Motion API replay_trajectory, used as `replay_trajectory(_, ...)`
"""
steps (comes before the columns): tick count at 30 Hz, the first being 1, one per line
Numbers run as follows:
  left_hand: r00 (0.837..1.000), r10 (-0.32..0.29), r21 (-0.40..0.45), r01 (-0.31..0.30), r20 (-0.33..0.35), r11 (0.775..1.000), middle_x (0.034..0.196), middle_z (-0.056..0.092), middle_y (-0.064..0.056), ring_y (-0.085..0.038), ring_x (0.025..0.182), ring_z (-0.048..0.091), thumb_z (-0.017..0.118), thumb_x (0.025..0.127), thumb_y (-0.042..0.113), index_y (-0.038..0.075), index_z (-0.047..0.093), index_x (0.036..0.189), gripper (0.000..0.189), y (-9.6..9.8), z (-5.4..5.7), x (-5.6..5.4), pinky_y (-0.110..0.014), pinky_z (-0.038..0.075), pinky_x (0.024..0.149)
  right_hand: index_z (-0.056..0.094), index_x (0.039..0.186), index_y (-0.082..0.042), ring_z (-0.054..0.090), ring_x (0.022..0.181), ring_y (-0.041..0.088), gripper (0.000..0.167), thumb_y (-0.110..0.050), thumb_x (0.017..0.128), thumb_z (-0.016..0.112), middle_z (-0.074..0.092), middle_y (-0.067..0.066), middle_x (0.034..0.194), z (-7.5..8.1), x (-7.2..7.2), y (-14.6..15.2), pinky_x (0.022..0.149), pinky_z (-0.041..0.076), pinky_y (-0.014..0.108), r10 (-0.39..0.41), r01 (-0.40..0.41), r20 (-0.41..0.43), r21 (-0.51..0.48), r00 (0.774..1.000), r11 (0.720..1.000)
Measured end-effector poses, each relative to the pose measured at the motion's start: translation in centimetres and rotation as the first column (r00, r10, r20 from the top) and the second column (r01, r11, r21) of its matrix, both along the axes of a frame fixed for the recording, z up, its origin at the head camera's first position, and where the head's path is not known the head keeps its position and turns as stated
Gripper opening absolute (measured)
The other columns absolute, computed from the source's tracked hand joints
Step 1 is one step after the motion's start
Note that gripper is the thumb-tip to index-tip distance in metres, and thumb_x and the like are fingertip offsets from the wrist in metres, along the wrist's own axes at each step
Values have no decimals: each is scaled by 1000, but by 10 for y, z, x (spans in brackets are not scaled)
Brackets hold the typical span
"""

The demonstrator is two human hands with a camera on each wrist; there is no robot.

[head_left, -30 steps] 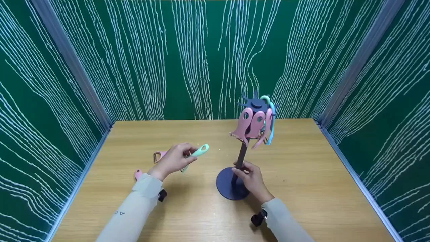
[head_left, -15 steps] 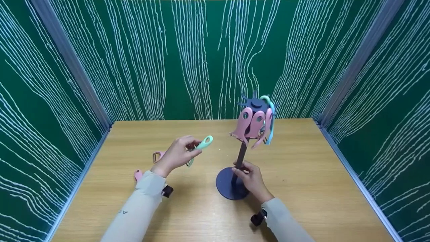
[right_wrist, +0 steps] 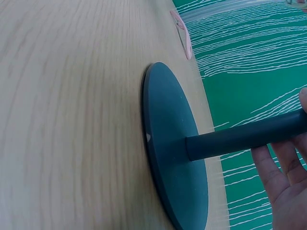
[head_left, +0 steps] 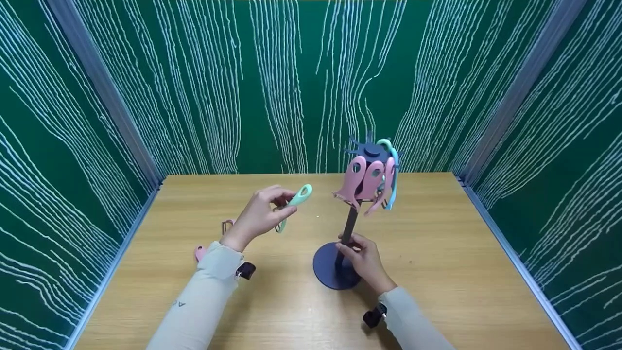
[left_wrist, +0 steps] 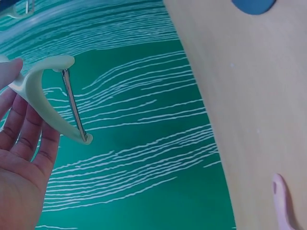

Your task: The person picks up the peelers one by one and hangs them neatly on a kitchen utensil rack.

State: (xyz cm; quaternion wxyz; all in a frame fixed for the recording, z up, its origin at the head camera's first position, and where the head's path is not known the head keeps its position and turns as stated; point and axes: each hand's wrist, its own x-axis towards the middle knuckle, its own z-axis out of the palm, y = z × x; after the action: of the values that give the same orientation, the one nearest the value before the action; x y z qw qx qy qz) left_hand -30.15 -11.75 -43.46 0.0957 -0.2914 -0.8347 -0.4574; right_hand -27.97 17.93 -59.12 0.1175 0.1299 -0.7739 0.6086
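A mint-green peeler is pinched between the thumb and fingers of my left hand, above the table and left of the stand. Its metal blade shows in the left wrist view. My right hand grips the post of a dark blue rack stand, just above its round base. From the stand's hooked top hang several pink peelers and a blue one; a mint-green loop shows beside the blue. Several other hooks carry nothing.
Two pink peelers lie on the wooden table to the left: one behind my left wrist, the other partly hidden by the sleeve. Green walls with white lines enclose the back and sides.
My left hand has lifted the mint-green peeler up and to the right, nearer the stand. My right hand and the stand have stayed in place.
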Motion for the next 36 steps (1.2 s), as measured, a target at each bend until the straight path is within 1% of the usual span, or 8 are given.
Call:
replay_trajectory(5,999,-12,6,12,-31,1000,112,76,-8,-19,94,68,80,99,11,6,79,126,28,3,9,-1,-33,63,88,80,109,-5,71,91,12,12,-1,97,79,79,13,102,1,-1,1,79,60,20,8,-8,28,2,1000,1000)
replay_trajectory(7,999,-18,11,18,-42,1000,112,76,-9,-19,93,68,80,99,11,6,78,126,28,5,12,-2,-35,63,88,79,109,-5,71,92,13,13,-1,97,79,79,14,103,0,-1,1,79,61,20,12,-12,37,-5,999,1000)
replay_trajectory(12,998,-17,18,18,-65,1000,112,77,-8,-19,93,69,81,99,11,6,79,126,28,8,23,-2,-36,64,88,80,109,-5,71,91,12,13,-1,97,79,78,14,103,0,-1,1,79,61,20,13,-12,34,-14,999,1000)
replay_trajectory(14,997,-11,18,13,-75,1000,112,76,-8,-19,93,69,80,99,10,6,79,126,28,9,27,-1,-32,63,87,80,109,-5,70,91,12,13,-1,97,80,78,13,102,0,-1,0,79,60,20,13,-12,26,-13,1000,1000)
replay_trajectory(20,995,-15,25,17,-100,1000,113,75,-9,-20,94,69,81,99,11,6,78,128,30,13,41,2,-27,61,85,79,107,-6,70,89,11,12,0,96,80,78,12,100,0,0,0,78,60,20,10,-10,21,-13,1000,1000)
replay_trajectory(23,993,-21,27,24,-118,999,114,75,-9,-20,94,69,81,99,12,5,78,127,30,15,47,4,-29,63,86,79,108,-5,71,90,11,12,-1,97,80,78,13,101,1,0,-1,79,61,20,13,-13,28,-16,1000,1000)
replay_trajectory(30,989,-31,38,37,-146,999,114,75,-10,-19,94,69,80,99,11,4,77,127,29,19,59,3,-40,66,87,79,110,-4,71,92,12,13,-1,97,79,79,15,105,2,0,0,80,60,19,14,-13,51,-17,999,1000)
replay_trajectory(36,985,-49,54,58,-168,997,112,75,-11,-20,93,69,80,99,10,3,78,125,27,24,70,2,-35,65,87,79,110,-5,72,95,13,12,-3,98,79,79,13,106,2,0,-1,82,60,20,4,-4,61,-7,998,1000)
